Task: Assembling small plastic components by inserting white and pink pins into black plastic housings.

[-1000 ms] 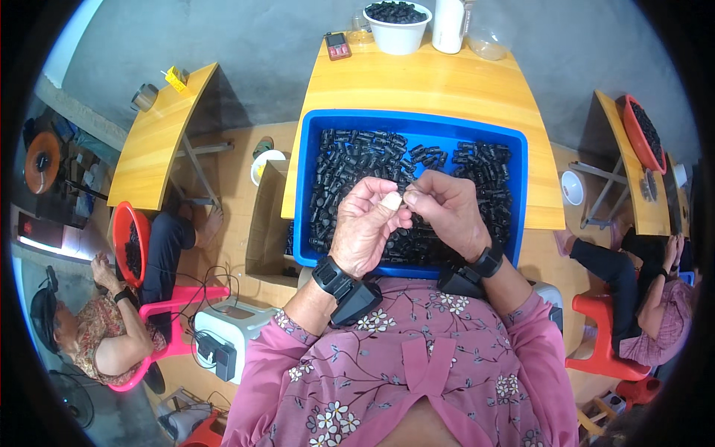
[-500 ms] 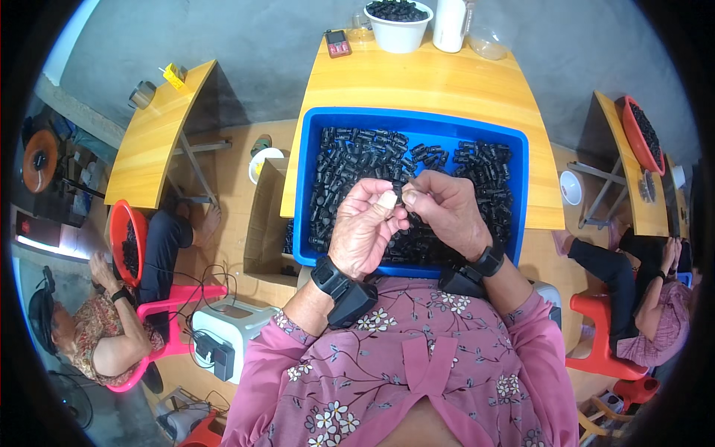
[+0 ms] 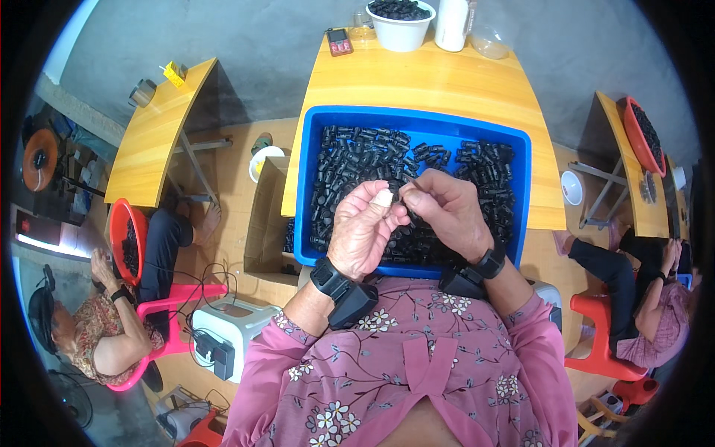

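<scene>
My left hand (image 3: 363, 232) pinches a small black plastic part (image 3: 396, 191) between thumb and fingers, with a pale covering on the thumb tip. Right beside it, my right hand (image 3: 448, 211) is closed, its thumb and forefinger pressed together against the part. A thin edge shows at those fingertips, too small to make out. Both hands hover over a blue plastic tub (image 3: 417, 112) that holds a heap of short black cylindrical fittings (image 3: 357, 149). A strip of blue tub floor shows between the heap's left and right sides.
The tub rests on a yellow wooden table (image 3: 424, 78). At its back stand a white bowl (image 3: 402, 33) of black parts, a phone (image 3: 339, 42) and a white bottle (image 3: 451, 26). A cardboard box (image 3: 262, 223) stands at left. Co-workers sit on both sides.
Both hands stay together over the tub. My right fingers have shifted slightly left, closer against the black part. The view has moved a little.
</scene>
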Demonstrator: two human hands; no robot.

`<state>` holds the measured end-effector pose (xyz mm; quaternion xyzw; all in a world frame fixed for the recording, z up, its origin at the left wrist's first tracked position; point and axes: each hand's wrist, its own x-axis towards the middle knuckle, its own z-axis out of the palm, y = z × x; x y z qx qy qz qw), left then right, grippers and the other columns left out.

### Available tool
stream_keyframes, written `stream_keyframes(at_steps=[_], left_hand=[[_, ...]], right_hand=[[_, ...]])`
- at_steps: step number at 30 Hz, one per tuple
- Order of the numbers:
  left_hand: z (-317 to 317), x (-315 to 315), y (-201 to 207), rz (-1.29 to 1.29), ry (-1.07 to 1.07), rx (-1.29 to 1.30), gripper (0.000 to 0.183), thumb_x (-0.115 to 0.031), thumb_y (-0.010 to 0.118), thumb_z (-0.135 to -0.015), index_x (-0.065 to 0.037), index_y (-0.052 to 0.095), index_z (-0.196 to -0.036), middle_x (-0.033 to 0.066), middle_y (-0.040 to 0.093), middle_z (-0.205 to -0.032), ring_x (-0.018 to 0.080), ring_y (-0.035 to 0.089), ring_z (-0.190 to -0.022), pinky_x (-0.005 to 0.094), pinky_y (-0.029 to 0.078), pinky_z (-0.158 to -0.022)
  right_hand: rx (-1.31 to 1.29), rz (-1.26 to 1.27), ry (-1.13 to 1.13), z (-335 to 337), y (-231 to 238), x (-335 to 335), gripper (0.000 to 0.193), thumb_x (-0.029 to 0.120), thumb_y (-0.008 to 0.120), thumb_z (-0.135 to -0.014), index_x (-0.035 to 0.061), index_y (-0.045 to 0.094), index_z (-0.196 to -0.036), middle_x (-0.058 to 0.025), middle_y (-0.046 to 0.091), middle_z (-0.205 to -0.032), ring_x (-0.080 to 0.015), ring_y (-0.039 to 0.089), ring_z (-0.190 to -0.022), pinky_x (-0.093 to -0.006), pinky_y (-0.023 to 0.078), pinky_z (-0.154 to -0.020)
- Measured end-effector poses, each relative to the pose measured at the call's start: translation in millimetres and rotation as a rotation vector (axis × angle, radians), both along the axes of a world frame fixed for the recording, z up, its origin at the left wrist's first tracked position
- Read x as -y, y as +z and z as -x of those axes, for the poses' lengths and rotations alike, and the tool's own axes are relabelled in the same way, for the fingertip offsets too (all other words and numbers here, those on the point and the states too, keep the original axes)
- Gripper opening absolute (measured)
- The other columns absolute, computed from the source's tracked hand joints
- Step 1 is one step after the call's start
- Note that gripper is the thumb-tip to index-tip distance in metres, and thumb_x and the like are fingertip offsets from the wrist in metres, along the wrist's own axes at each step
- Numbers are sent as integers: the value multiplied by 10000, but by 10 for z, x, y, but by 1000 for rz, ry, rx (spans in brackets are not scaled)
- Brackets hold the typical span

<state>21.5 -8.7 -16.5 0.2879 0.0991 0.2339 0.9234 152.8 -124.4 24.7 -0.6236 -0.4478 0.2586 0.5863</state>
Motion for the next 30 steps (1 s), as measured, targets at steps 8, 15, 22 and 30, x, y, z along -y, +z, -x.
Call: stream_keyframes(at_steps=[8,15,22,30], left_hand=[[43,-69,-36,154,-65,52,162,-84,586,-979,-26,588,-1130,120,666,-985,200,664,-808,345,571,-765],[47,-28,36,216,-19,15,137,-90,543,-1003,-9,575,-1109,112,670,-958,190,673,-793,348,596,-730],[52,-47,-45,223,-86,87,145,-47,600,-956,-10,586,-1095,125,664,-1003,199,673,-851,331,582,-797],[37,-26,-37,230,-79,103,137,-39,606,-949,-2,585,-1079,117,656,-987,188,652,-834,318,573,-801]], right_hand=[[173,-79,-56,-20,-28,0,202,109,639,-939,-32,680,-1078,-72,596,-779,-158,593,-725,-266,466,-656],[421,-239,11,-11,-101,-42,196,66,691,-892,1,687,-1077,-101,630,-829,-216,633,-718,-301,508,-632],[471,-200,-17,11,-84,-40,204,69,693,-889,19,686,-1087,-103,629,-844,-225,645,-725,-311,519,-629],[497,-189,-16,6,-87,-37,203,73,672,-899,35,683,-1099,-100,623,-843,-239,647,-730,-318,523,-634]])
